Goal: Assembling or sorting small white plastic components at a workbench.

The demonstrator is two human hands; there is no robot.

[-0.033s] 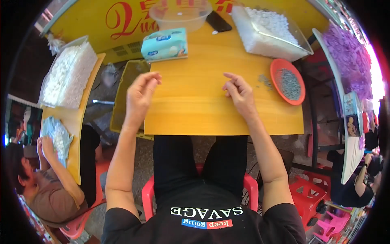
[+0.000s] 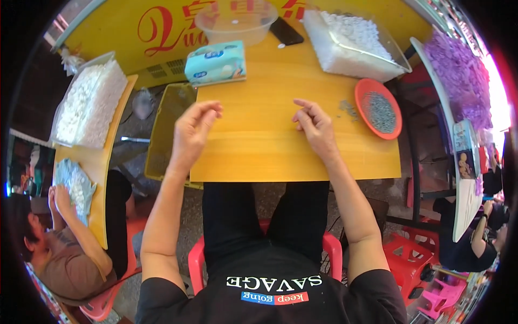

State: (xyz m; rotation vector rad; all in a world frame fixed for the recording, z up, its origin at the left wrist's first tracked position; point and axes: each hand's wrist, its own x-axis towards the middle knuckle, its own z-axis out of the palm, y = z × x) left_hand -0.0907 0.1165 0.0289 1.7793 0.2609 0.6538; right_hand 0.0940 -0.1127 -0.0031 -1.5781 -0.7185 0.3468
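Over the left part of the yellow wooden table [image 2: 259, 156], my left hand [image 2: 193, 132] is raised with its fingers curled in toward the thumb. Whether anything small is between those fingertips is hidden. My right hand [image 2: 318, 129] hovers over the table's right half, its index finger stretched out and thumb apart, with nothing visible in it. To its right lie a few small grey pieces [image 2: 348, 109] beside a red plate [image 2: 360, 102] full of similar small grey pieces [image 2: 381, 112]. Beyond my left hand stands a light-blue tissue pack [image 2: 216, 63].
At the back are a clear plastic basin [image 2: 237, 32], a black phone [image 2: 286, 31] and a clear bin [image 2: 372, 73] of white pieces. A yellow crate [image 2: 162, 135] stands left of the table. A person [image 2: 67, 251] works at a side table [image 2: 105, 178]; purple material [image 2: 458, 75] lies at right.
My left hand has shifted slightly right and toward me; my right hand has barely moved. The whole view has shifted a little.
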